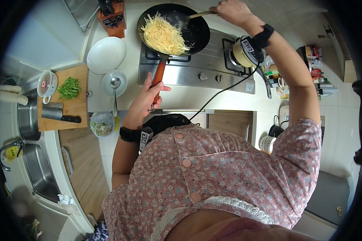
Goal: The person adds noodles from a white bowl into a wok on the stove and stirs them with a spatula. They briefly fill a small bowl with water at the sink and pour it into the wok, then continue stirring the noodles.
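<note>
A black wok (200, 37) with a reddish wooden handle (159, 72) sits over the left burner of the gas hob. Pale yellow shreds (163, 35), which look like potato, are heaped in its left half. My left hand (143, 98) is around the wok handle near its end, some fingers loosely spread. At the wok's far right side, my right hand (234, 12) grips the wooden handle of a spatula (201, 14). The spatula reaches into the wok beside the shreds; its blade is blurred.
A cream pot (240, 54) occupies the right burner of the hob (181, 73). Left of the wok are a white plate (106, 55), a bowl (105, 86) with a metal spoon (115, 90), and a knife block (116, 28). A cutting board (78, 105) carries chopped greens (69, 88) and a cleaver (60, 114).
</note>
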Motion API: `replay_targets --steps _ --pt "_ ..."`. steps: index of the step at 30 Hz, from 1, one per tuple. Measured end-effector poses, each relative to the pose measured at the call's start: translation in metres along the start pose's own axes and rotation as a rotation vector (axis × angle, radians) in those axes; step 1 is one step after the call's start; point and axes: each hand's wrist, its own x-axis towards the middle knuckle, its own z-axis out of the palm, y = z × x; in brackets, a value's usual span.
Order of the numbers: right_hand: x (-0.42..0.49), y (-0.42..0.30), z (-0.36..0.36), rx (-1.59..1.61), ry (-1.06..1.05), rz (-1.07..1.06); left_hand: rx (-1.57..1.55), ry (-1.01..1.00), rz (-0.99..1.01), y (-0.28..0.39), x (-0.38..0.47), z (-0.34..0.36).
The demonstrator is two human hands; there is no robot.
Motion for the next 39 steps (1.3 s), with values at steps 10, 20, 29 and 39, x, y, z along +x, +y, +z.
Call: replay_targets --steps 10,20,29,39 --pt "-0.007 -0.019 -0.031 0.083 0.079 -0.043 0.001 0.026 0.018 -0.001 0.0 0.003" --pt "-0.039 0.02 -0.022 0.361 -0.362 -0.124 0.034 0.035 0.039 0.0 -0.002 0.001" --pt "-0.018 -0.031 -0.022 0.769 -0.35 -0.198 0.059 0.033 0.01 0.001 -0.001 0.001" --pt "0.004 -0.036 -0.025 1.071 -0.59 0.032 0.085 0.045 0.005 -0.002 0.001 0.006"
